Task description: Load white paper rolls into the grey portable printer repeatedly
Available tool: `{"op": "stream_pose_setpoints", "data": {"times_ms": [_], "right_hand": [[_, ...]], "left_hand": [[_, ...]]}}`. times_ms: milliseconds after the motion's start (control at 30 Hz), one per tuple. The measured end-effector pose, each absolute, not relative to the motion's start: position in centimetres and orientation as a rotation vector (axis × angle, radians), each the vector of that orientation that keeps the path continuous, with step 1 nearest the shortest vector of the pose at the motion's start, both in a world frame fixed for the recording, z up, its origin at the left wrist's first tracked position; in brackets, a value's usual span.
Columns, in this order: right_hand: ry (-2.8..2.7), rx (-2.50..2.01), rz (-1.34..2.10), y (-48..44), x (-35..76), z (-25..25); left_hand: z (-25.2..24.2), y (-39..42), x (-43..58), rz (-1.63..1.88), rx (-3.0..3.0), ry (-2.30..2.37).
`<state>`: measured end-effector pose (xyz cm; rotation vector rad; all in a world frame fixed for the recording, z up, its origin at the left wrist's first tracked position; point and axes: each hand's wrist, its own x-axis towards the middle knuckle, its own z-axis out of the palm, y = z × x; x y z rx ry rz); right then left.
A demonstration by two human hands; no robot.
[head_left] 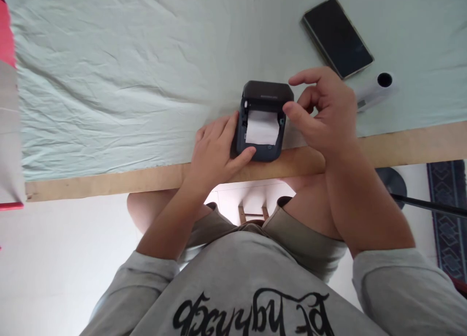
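Note:
A small dark portable printer (260, 152) lies near the table's front edge. Its black lid (268, 90) stands raised, and white paper (261, 128) shows in the compartment. Along the printer's left side, my left hand (215, 149) grips it, with the thumb over the near left corner. My right hand (324, 112) is at the lid's right side, thumb and index finger apart. The thumb tip is at the lid's right edge; whether it touches I cannot tell.
Beyond my right hand lies a black-screened phone (339, 38). A white tube-like object (374, 94) with a dark round opening is beside it, partly behind the hand. A pale green cloth (127, 73) covers the table, whose wooden edge (109, 183) runs in front of me.

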<state>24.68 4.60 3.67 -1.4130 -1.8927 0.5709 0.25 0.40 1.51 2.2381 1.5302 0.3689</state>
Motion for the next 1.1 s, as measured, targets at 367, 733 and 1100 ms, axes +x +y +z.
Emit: {"op": "stream_pose_setpoints", "data": {"times_ms": [367,733,1100], "right_hand": [[-2.035,-1.645,0.425,5.1,22.1,5.3],[-2.543,-1.740,0.584,7.2,22.0,6.3],[-2.218,-1.531,0.805,6.4,22.9,8.2]], "left_hand": [[1.4,0.4,0.1,0.377,2.232,1.518],[1.4,0.4,0.0,0.381,2.238,1.511],[1.2,0.1,-0.3,0.460,2.252,1.453]]}}
